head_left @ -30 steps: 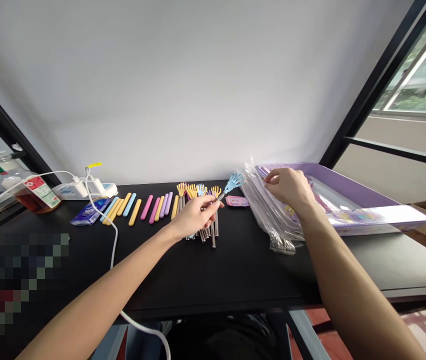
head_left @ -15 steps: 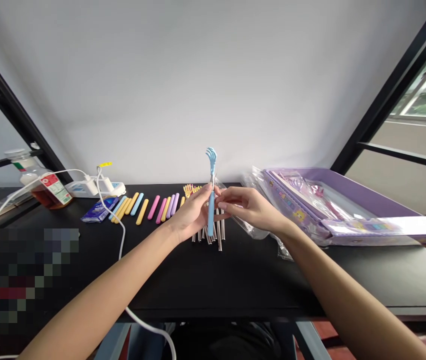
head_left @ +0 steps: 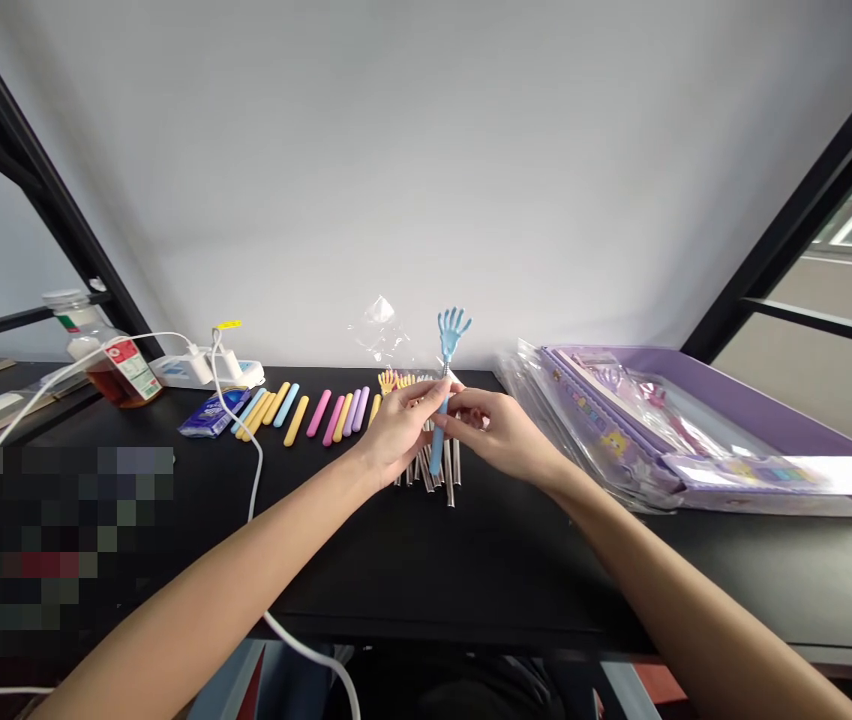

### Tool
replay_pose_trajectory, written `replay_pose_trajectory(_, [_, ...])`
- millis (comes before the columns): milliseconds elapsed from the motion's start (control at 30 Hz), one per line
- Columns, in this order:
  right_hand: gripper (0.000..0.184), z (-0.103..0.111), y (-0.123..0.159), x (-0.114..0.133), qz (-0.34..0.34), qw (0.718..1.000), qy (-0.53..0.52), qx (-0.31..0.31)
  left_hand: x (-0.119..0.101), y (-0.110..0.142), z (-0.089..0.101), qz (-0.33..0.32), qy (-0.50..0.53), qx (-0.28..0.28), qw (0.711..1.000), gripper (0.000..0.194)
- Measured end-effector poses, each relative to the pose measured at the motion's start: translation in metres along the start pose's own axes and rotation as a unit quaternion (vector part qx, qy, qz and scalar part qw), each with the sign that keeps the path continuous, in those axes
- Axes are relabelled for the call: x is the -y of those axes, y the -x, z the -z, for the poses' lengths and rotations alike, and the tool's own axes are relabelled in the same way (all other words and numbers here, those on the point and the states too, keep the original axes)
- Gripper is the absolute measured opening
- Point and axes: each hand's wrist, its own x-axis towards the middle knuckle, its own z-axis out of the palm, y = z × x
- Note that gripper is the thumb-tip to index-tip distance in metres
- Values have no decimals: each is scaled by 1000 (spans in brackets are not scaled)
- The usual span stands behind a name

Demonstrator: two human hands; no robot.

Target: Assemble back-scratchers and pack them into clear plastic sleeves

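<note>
The left-hand grip (head_left: 405, 428) grasps a light-blue back scratcher with a hand-shaped head and a smooth blue handle (head_left: 438, 445), the thumb pressed near the handle's top. The right-hand grip (head_left: 497, 428) closes on the same handle from the other side. The scratcher stands nearly upright between them, raised above the counter (head_left: 516, 570), its spread head clear of the fingers.

A crinkled sheet of clear plastic film (head_left: 381, 325) rises behind the left hand. Behind and below both hands lies a bunch of slim silver metal rods (head_left: 450, 485), with small yellow and pink hand-shaped heads (head_left: 388, 381) at the far end.

To the left runs a row of rounded blue, yellow, pink and purple sticks (head_left: 319, 413), then a shiny blue packet (head_left: 208, 415), a white power strip (head_left: 250, 373) and a clear jar of amber liquid (head_left: 118, 375). To the right, clear plastic bags (head_left: 538, 400) lie against an open purple cardboard box (head_left: 756, 395).
</note>
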Motion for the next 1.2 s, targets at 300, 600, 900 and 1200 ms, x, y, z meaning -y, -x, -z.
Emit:
replay_pose_trajectory(300, [38, 12, 1, -3, -82, 976, -201, 13, -10, -14, 39, -117, -124, -200, 965, 38])
replay_pose_trajectory(600, [52, 41, 2, -13, -87, 993, -15, 75, -9, -26, 65, -102, -104, -210, 967, 12])
replay_pose_trajectory(900, [51, 58, 5, -32, -90, 985, 108, 101, -11, -18, 61, -110, -151, -147, 971, 44])
replay_pose_trajectory(1200, [47, 63, 6, -32, -107, 981, 148, 68, -13, -15, 50, -37, -172, -119, 977, 33])
